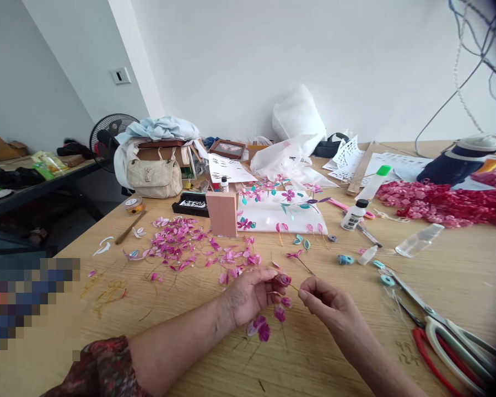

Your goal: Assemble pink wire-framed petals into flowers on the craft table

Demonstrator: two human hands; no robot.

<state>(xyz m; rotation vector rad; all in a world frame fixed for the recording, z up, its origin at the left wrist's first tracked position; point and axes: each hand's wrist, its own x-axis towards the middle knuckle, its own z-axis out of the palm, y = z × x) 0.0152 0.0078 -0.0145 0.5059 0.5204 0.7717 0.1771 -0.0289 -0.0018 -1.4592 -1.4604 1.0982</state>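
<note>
My left hand [254,295] is closed around a small purple-pink artificial flower [284,279], gripping it at the fingertips. From the flower a thin yellow stem [294,287] runs right, and my right hand [324,300] pinches its end between thumb and fingers. Below my left hand, magenta petals [263,329] on fine wires lie on the wooden table. A pink petal piece on a dark stem [300,256] rests just beyond my hands. A large heap of loose pink petals [182,242] spreads out to the left.
Scissors with red and white handles [442,336] lie at right. Behind them are a clear spray bottle [419,241], a white bottle with black cap [354,215] and teal thread spools [345,259]. A wooden block [222,214] stands before a white sheet bearing finished flowers [281,220].
</note>
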